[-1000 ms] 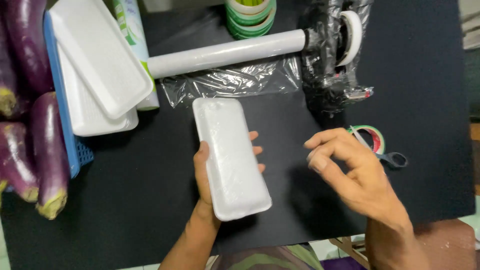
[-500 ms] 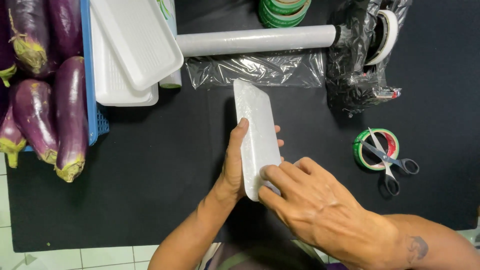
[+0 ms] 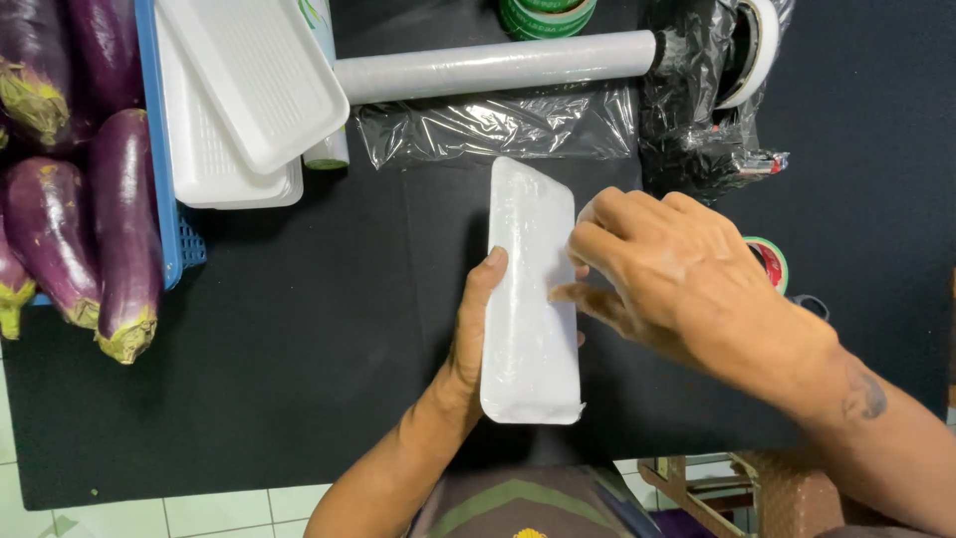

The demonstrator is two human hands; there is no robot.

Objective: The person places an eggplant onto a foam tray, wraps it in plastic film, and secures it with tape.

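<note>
Since half a second ago the right hand (image 3: 677, 274) has slid from the near end of the wrapped foam tray (image 3: 528, 299) up along its right edge, and the tray has swung a little closer to upright in the view.

The tray, a long white rectangle sheathed in clear film, is held just above the black worktop (image 3: 299, 399) in the middle of the scene. Its long axis runs away from the person, the far end leaning slightly left and pointing toward the roll of cling film (image 3: 498, 68), the near end toward the body. The left hand (image 3: 473, 339) grips it from below and from the left, thumb lying up the left edge, fingers hidden underneath. The right hand comes in from the right, fingertips (image 3: 573, 294) bent onto the right edge; it seems to be pinching or smoothing the film there, though the contact itself is hard to make out. Both hands lie at mid-length, one to each side.

A loose sheet of film (image 3: 498, 125) lies just past the far end. Further left sit stacked empty foam trays (image 3: 239, 90) and a blue basket (image 3: 159, 179) of aubergines (image 3: 124, 239) (purple, green-capped). Tape rolls (image 3: 772, 261) lie partly hidden behind the right hand.
</note>
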